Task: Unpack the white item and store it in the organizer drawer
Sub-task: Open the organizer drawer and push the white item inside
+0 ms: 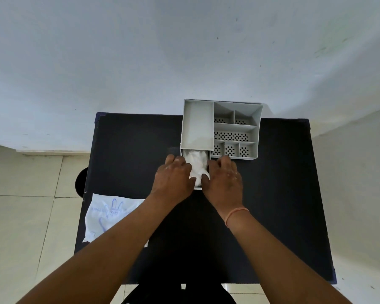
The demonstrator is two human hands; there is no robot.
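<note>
Both hands, left (pixel 173 174) and right (pixel 223 176), grip spread flat, flank white item (pixel 195 162) inside drawer (pixel 198 188).

A dark tabletop (pixel 272 194) is standing against a pale blue-grey wall (pixel 140 51), its far edge lying close to it. A crumpled clear plastic bag (pixel 110 216) with blue printing is lying on the near left part of the tabletop, its corner hanging over the left edge. Cream floor tiles (pixel 20 216) are showing left of the tabletop. A round dark object (pixel 81 182) is showing at the left edge; identity cannot be determined.
</note>
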